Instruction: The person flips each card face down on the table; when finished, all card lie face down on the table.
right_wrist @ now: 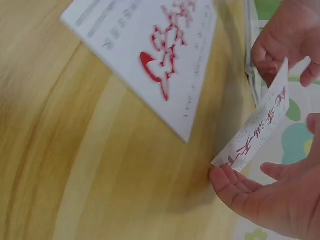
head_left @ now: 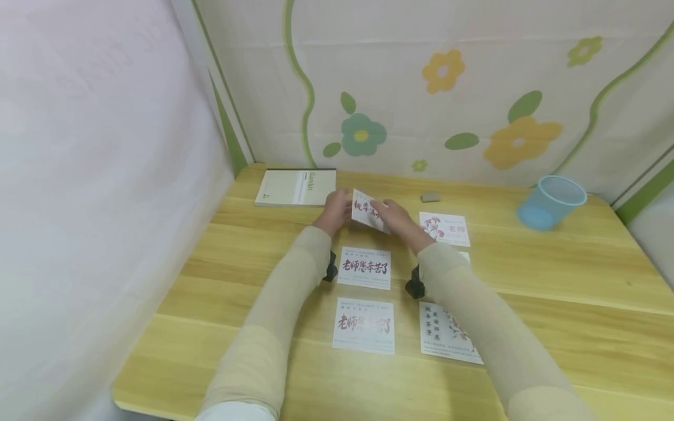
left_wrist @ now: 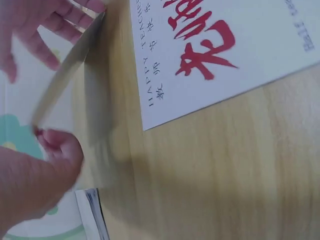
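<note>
Above table, left hand pinches card; right hand, spread, touches it

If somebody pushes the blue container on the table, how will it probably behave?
The blue container is probably light, since its translucent wall looks thin. Pushed near the rim, it may tip, because it narrows toward the base. If it falls over, its round shape would likely let it roll.
</note>
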Available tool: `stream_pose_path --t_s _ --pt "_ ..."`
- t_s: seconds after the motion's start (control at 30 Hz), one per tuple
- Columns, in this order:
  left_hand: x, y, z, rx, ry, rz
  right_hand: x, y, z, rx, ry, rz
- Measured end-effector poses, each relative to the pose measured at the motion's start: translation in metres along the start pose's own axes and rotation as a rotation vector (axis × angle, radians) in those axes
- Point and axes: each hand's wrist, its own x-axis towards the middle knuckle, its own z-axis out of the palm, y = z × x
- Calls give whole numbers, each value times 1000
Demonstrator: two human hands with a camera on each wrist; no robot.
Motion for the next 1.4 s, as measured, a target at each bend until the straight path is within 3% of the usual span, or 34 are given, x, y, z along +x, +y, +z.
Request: stream_pose_path --t_s 0.07,0.17,0.23,0.33,0.43,0.6,0.7,0.87,1.03,1.2,1.3,1.4 --pt "1 -2 0 -70 -128 -35 -1 -5 -2 84 -15 -23" --pt "0 -7 3 38 -294 -4 -3 -12 -7 254 -29 -68" --pt "-2 -10 6 132 -346 47 -6 -15 -12 334 -11 -99" --pt "-5 -13 8 222 -334 99 -13 -18 -20 468 -14 -122" --pt "-8 -13 8 259 -307 100 -20 -19 -28 545 4 -136" --pt "-9 -15 -2 343 -272 124 -15 -9 -35 596 104 -176" --pt "-9 -16 -10 407 -191 164 -7 2 -38 558 119 -189" --pt "-5 -18 -17 541 -99 236 -5 20 -40 349 99 -146" --pt "0 -22 -17 767 -76 352 -2 37 -35 127 78 -100" --pt "-6 -25 -12 1006 -88 495 -4 44 -27 -63 84 -119" --pt "-10 -25 -8 1119 -74 523 -6 42 -23 -172 88 -143" --pt "-15 -23 -2 1163 -42 501 -6 40 -21 -252 95 -151"
